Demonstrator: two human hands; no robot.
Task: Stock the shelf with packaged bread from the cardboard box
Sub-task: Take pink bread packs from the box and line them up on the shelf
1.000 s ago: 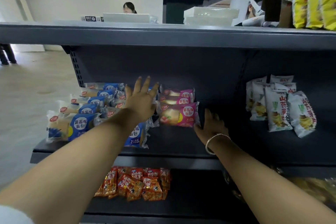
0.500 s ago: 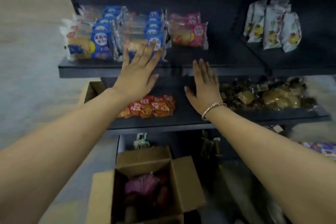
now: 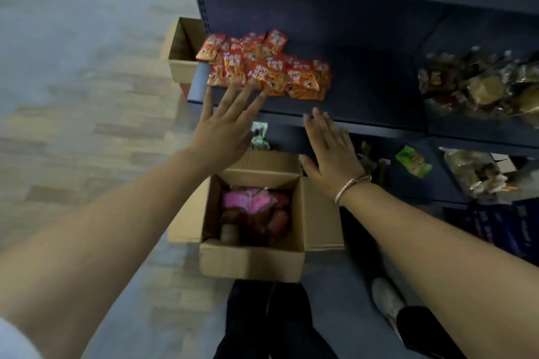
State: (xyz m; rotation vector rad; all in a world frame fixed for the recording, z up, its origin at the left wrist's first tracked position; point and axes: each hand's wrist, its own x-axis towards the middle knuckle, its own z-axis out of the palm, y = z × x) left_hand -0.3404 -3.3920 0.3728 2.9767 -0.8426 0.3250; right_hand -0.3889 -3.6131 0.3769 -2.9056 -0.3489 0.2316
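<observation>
both hands empty, fingers straight and spread, palms down. left hand (image 3: 223,125) is out over the front edge of the dark shelf (image 3: 364,122), fingertips reaching the front of the orange snack packs (image 3: 262,67) piled on that level - can't tell if they actually touch. right hand (image 3: 332,154) is a bit lower and to the right, w/ a bracelet (image 3: 350,186) on the wrist, fingertips at the shelf lip.

cardboard box (image 3: 253,259) sits on the floor right below and between the two forearms, flaps open. inside are pink bread packs (image 3: 250,201) plus a few darker, reddish ones - blurry, can't count them. no pack is in either hand.

second cardboard box (image 3: 183,46) stands at the left end of the shelf unit. brownish clear bags (image 3: 481,87) on the right part of the same level, a green packet (image 3: 412,160) on the level below. person's dark trousers (image 3: 271,320) and a light shoe (image 3: 388,300) at the bottom.
</observation>
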